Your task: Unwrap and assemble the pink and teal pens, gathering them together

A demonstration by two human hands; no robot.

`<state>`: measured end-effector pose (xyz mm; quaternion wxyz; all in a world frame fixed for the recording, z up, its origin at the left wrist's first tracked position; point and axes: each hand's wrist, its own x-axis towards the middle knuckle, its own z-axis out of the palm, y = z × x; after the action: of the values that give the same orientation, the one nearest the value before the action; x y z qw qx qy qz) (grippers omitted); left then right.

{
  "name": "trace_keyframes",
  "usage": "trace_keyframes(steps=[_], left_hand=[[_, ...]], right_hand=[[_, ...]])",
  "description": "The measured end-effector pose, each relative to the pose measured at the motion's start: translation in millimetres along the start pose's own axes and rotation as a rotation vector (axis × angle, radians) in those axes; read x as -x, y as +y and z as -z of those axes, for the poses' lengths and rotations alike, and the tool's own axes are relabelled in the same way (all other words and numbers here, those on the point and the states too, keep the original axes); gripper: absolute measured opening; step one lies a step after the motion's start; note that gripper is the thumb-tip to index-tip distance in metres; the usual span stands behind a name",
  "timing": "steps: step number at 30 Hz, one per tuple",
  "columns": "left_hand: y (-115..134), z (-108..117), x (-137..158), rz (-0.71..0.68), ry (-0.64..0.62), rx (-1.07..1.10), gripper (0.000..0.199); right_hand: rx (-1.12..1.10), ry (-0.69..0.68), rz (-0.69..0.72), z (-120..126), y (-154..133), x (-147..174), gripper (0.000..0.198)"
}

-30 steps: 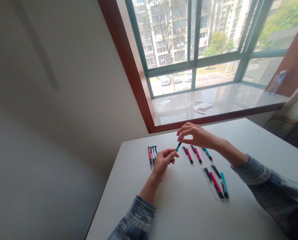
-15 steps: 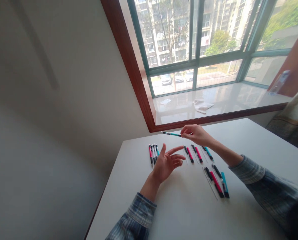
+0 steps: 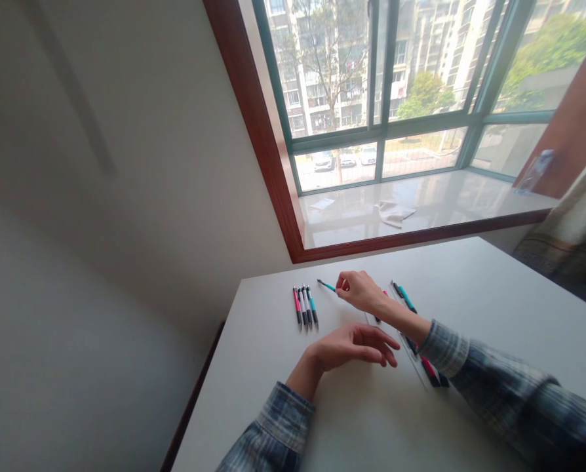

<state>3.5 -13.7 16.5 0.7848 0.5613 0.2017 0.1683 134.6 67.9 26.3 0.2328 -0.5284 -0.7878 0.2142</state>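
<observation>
My right hand (image 3: 356, 290) pinches a teal pen (image 3: 328, 286) near one end, its dark tip pointing left, just right of a row of assembled pens. That row holds a red pen (image 3: 297, 305), white ones and a teal pen (image 3: 313, 306), lying side by side. My left hand (image 3: 354, 345) hovers over the white table with its fingers stretched to the right, holding nothing. Beyond its fingertips lie pen parts: a red barrel (image 3: 428, 368), black pieces and thin clear refills, partly hidden by my right forearm. Farther back is a teal barrel (image 3: 407, 298) beside a black part.
The white table (image 3: 253, 393) meets the wall on the left and the red-brown window frame (image 3: 421, 235) at the back. On the sill lie a crumpled cloth (image 3: 394, 213) and a paper (image 3: 322, 204); a clear bottle (image 3: 535, 172) stands near the curtain (image 3: 563, 229).
My right hand has brought the teal pen down and left toward the pen row. My left hand has moved away from the row, down and right, its palm turned downward.
</observation>
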Motion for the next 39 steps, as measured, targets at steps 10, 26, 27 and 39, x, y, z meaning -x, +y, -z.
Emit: trace_keyframes(steps=[10,26,27,39], left_hand=[[8.9,-1.5,11.8,0.147,-0.254,-0.059,0.056],[17.3,-7.3,12.3,0.070,-0.350,-0.110,0.069],[16.8,-7.2,12.8,0.054,-0.347,-0.106,0.070],[-1.5,6.4,7.4,0.009,0.164,-0.035,0.027]], right_hand=[[0.001,-0.091,0.027,-23.2,-26.2,13.4,0.010],[-0.073,-0.139,0.068,-35.9,-40.7,16.6,0.010],[-0.082,-0.126,0.071,-31.6,-36.5,16.6,0.011],[-0.109,0.174,0.276,30.9,86.6,15.0,0.011]])
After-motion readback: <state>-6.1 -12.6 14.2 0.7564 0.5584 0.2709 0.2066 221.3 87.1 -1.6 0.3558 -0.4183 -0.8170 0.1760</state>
